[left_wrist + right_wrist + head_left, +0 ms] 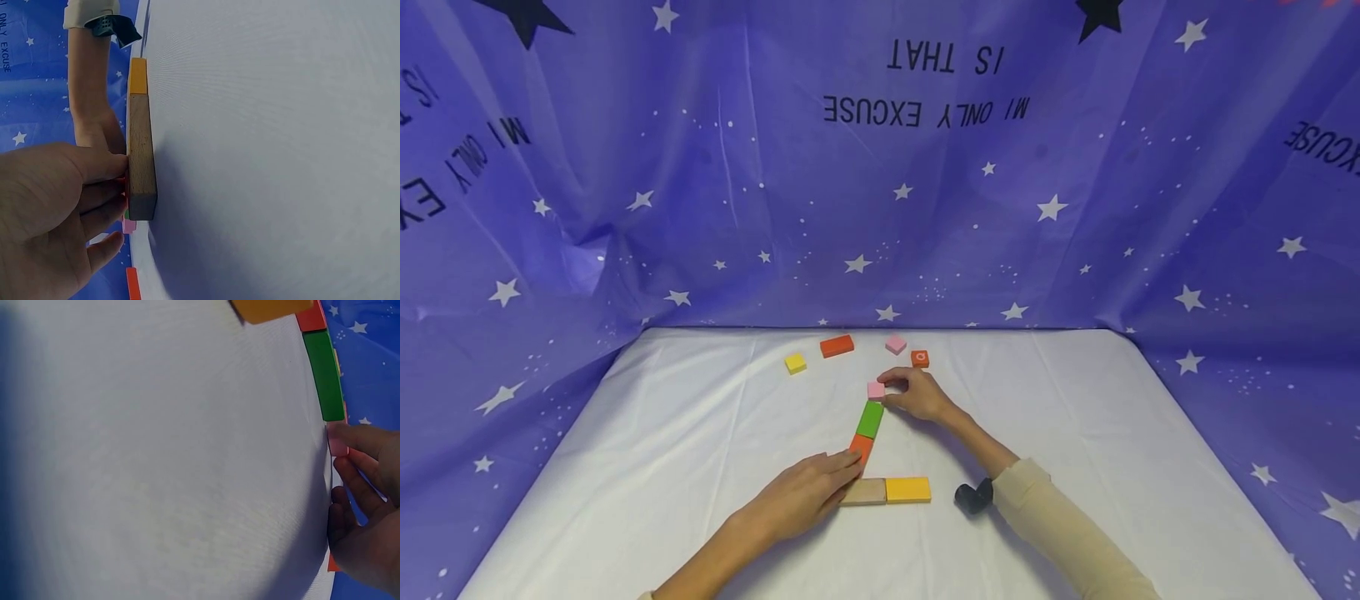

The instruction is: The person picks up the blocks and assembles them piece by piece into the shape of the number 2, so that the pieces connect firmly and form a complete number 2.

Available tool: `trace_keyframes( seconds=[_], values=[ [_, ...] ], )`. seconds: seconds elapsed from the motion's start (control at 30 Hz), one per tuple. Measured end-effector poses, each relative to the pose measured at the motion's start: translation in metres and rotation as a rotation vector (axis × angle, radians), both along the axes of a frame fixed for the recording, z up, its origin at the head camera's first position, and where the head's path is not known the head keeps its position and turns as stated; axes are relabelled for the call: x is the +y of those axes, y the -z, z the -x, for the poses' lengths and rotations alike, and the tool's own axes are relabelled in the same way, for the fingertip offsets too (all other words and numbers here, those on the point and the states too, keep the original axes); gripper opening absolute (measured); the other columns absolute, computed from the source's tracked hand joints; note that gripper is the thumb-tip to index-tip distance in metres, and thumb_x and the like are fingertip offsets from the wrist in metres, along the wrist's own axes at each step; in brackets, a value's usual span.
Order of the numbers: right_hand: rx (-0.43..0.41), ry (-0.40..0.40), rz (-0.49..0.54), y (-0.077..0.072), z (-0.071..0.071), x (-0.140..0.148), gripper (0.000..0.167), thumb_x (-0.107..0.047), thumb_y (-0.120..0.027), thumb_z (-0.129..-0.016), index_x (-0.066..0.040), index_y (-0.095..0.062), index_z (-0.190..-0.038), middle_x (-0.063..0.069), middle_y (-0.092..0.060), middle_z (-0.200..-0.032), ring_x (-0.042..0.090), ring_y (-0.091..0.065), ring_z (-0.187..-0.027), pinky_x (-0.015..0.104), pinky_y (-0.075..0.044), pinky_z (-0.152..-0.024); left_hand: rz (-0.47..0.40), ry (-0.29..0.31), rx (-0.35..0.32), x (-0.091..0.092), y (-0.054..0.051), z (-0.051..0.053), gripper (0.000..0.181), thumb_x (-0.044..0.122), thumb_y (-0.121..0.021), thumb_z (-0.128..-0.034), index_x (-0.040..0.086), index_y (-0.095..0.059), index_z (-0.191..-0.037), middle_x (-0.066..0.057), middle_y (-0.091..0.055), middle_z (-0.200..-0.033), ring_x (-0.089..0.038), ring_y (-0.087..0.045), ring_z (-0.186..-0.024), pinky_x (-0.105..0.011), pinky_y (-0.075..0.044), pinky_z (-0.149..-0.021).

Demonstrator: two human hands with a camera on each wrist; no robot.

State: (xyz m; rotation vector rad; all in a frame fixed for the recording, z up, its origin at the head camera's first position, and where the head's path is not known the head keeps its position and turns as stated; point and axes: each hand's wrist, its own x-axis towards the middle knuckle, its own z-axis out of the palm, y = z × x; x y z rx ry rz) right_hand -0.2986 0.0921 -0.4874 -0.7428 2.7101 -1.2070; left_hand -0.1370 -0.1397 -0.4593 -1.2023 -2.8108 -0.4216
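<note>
A pink block (pixel 876 390) is pinched at its right side by the thumb and finger of my right hand (pixel 919 395). It sits at the far end of a slanting row, against or very near a green block (pixel 870 420). Nearer me in the row comes a red-orange block (pixel 863 450), which the fingertips of my left hand (pixel 801 493) touch. The left thumb lies by the plain wooden block (pixel 141 147), which partly hides the fingers in the left wrist view. A yellow-orange block (pixel 908 490) adjoins the wooden block's right end.
Farther back lie a yellow block (pixel 795 364), a red block (pixel 837 346), another pink block (pixel 896 344) and an orange block with a letter (pixel 920 358). A black object (pixel 973 497) shows by the right sleeve. A purple star-print curtain (pixel 880 208) surrounds the white table (pixel 1075 400).
</note>
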Motion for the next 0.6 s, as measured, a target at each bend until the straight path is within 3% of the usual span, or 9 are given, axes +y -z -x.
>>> trace_keyframes(
  seconds=[0.6],
  values=[
    [-0.012, -0.028, -0.007, -0.0012, 0.0003, 0.0034, 0.031, -0.012, -0.079, -0.086, -0.007, -0.074, -0.116, 0.005, -0.072, -0.112, 0.024, -0.062, -0.113, 0.04, -0.048, -0.099, -0.01, 0.003, 0.011, 0.001, -0.0003, 0.0002, 0.038, 0.011, -0.064, -0.0976, 0.0, -0.062, -0.134, -0.012, -0.058, -0.139, -0.026, -0.057, -0.125, -0.042, -0.046, -0.102]
  ],
)
